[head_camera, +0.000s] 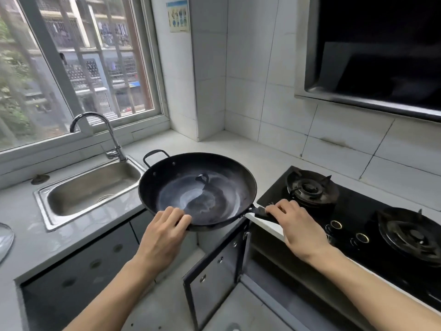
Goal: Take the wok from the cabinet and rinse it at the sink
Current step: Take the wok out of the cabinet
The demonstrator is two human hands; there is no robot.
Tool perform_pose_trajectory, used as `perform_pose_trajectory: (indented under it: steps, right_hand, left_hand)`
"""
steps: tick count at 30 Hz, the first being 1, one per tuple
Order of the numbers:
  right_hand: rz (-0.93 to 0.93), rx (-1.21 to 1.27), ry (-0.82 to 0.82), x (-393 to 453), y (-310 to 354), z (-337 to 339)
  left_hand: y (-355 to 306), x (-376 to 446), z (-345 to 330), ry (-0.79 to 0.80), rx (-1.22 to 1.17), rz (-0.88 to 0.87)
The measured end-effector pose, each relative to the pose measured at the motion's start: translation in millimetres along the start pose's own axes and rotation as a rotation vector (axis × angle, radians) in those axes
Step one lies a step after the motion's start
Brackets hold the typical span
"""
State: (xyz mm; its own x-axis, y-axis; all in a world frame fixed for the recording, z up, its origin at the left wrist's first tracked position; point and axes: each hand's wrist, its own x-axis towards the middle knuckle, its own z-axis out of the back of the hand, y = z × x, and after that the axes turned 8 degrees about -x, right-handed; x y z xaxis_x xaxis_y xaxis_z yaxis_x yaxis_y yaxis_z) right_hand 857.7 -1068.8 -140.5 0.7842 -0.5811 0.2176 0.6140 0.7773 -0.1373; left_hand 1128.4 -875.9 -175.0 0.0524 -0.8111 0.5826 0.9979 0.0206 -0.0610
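From the head camera, the wok point(198, 191) sits in the middle of the frame, held up over the corner of the counter point(28, 237), between the sink point(59, 216) at centre left and the gas stove point(358, 225) at right. The left hand point(164, 237) pinches the near rim, thumb over the edge and fingers underneath; the right hand point(300, 228) has its grip wrapped round the long handle point(261, 213). Below them the cabinet door point(214, 271) hangs open, so the fetching looks done and the carry to the sink is the step in hand. The wok is upright, its bowl facing up, with its long axis running from the handle at lower right to the small loop handle point(155, 156) at upper left, which already points toward the tap point(95, 130). The next move probably calls for swinging it left and lowering it into the basin under the spout, then freeing a hand for the tap
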Motion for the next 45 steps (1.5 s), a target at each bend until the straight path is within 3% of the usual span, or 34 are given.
perform_pose_trajectory:
  steps: [11,18,45]
  right_hand:
    - [-0.033,0.038,0.114,153.2,-80.2,-101.0]
    - [-0.043,0.052,0.183,211.8,-110.9,-133.7]
    - [-0.149,0.042,0.299,279.7,-118.4,-183.2]
  left_hand:
    - [73.3,139.9,-112.8,0.179,0.002,-0.007]
    - [103.0,184.0,-171.7,0.250,-0.028,0.043]
    - [178.7,238.1,-268.4,0.368,-0.078,0.022]
